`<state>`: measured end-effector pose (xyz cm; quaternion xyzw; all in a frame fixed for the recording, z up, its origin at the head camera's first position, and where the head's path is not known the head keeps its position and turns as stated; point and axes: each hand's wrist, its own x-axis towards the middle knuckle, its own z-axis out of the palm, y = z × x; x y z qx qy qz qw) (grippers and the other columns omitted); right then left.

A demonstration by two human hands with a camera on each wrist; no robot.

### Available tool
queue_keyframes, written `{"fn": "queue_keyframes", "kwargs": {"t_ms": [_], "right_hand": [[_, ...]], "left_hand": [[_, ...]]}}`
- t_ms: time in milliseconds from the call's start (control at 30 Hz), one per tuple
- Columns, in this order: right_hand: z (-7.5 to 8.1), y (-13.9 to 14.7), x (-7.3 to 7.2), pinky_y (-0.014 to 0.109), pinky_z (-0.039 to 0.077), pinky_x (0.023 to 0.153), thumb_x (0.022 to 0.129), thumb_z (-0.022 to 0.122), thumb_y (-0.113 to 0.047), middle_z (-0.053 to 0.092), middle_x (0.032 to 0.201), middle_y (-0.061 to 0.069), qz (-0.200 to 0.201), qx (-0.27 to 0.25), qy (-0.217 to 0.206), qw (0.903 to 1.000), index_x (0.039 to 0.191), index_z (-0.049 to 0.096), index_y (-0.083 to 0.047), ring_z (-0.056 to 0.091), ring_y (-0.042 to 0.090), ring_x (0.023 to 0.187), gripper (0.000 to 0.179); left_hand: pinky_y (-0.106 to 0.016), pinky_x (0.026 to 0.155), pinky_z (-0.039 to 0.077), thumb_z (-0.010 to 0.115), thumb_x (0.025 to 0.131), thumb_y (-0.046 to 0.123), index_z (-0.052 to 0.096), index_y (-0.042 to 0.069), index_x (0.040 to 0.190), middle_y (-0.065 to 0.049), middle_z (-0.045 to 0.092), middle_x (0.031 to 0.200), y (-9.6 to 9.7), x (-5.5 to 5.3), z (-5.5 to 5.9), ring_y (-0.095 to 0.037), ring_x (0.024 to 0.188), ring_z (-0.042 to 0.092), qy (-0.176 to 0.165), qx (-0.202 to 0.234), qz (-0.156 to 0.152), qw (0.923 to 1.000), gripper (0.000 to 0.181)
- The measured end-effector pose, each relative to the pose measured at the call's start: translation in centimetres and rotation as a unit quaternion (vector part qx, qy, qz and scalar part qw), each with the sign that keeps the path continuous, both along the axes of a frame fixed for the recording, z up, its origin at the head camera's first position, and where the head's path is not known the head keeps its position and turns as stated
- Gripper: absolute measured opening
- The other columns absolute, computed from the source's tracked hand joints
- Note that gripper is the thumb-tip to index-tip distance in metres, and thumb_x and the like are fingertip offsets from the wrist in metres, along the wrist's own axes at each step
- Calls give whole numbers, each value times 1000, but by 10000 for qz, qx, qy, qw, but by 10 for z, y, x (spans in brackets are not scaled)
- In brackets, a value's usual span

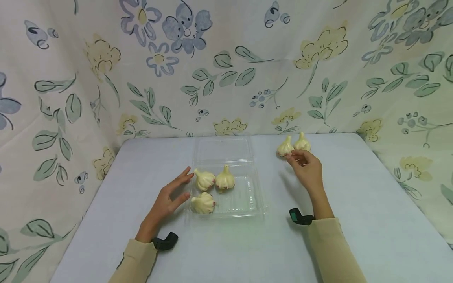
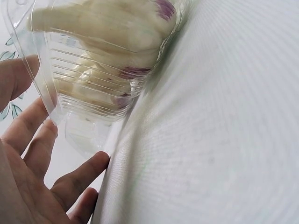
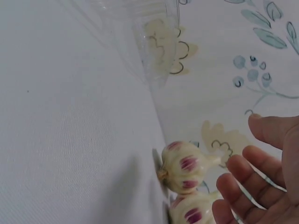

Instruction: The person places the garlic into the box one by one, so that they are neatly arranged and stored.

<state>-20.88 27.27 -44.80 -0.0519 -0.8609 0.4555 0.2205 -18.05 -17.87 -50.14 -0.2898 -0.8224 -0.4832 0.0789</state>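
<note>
A clear plastic clamshell box (image 1: 260, 188) lies on the table with its lid (image 1: 223, 150) folded back. Inside its left part sit three garlic bulbs, an upper-left bulb (image 1: 204, 180), an upper-right bulb (image 1: 225, 179) and a lower one (image 1: 203, 203). My left hand (image 1: 170, 195) is at the box's left side, fingers spread and fingertips right at its rim. Two more garlic bulbs, a nearer bulb (image 1: 285, 147) and another (image 1: 302, 143), stand side by side at the table's back right. Close in front of them is my right hand (image 3: 261, 172), fingers loosely bent and holding nothing.
The white table (image 1: 354, 236) runs back to a floral curtain (image 1: 226, 70), which also hangs along both sides. Black wrist cameras, one on the left wrist (image 1: 165, 241) and one on the right (image 1: 301, 217), stick out over the table.
</note>
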Motion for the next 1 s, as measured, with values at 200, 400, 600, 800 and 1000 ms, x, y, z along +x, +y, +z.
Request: {"fn": "queue_keyframes", "kwargs": {"t_ms": [200, 400, 600, 800, 1000], "right_hand": [[-3, 11, 1, 12, 43, 69, 92, 76, -20, 73, 101, 17, -500, -259, 127, 9983, 115, 72, 1, 56, -3, 78, 31], [-3, 20, 4, 15, 43, 69, 92, 75, -27, 72, 105, 18, -1015, -356, 104, 9941, 117, 72, 0, 53, 0, 79, 37], [-7, 27, 5, 22, 42, 73, 92, 74, -30, 68, 116, 20, -1393, -435, -101, 9892, 124, 68, 0, 50, 4, 84, 44], [-10, 31, 5, 26, 40, 76, 92, 74, -30, 64, 124, 21, -1456, -442, -407, 9875, 130, 64, 0, 51, 14, 90, 49], [-11, 34, 6, 26, 40, 76, 93, 74, -33, 58, 133, 23, -1337, -580, -838, 9858, 138, 58, 0, 53, 22, 100, 58]], "left_hand": [[-20, 118, 27, 67, 94, 5, 53, 13, 149, -10, 37, 165, 0, 0, 1, -32, 132, 61, -1, 17, -4, 10000, 58], [-21, 118, 28, 67, 94, 5, 53, 12, 149, -11, 37, 165, 1, 1, 3, -36, 131, 60, 15, 9, -29, 10000, 58], [-16, 117, 26, 67, 94, 4, 52, 11, 149, -12, 36, 165, 0, 0, 2, -35, 131, 60, 22, 34, -66, 10000, 58], [-14, 117, 25, 67, 94, 3, 51, 11, 150, -11, 35, 165, 0, -1, -1, -37, 133, 58, -23, 52, -96, 9999, 59], [-15, 117, 25, 66, 94, 3, 51, 10, 150, -11, 35, 165, 0, -2, -2, -36, 133, 59, -29, 27, -75, 10000, 58]]}}
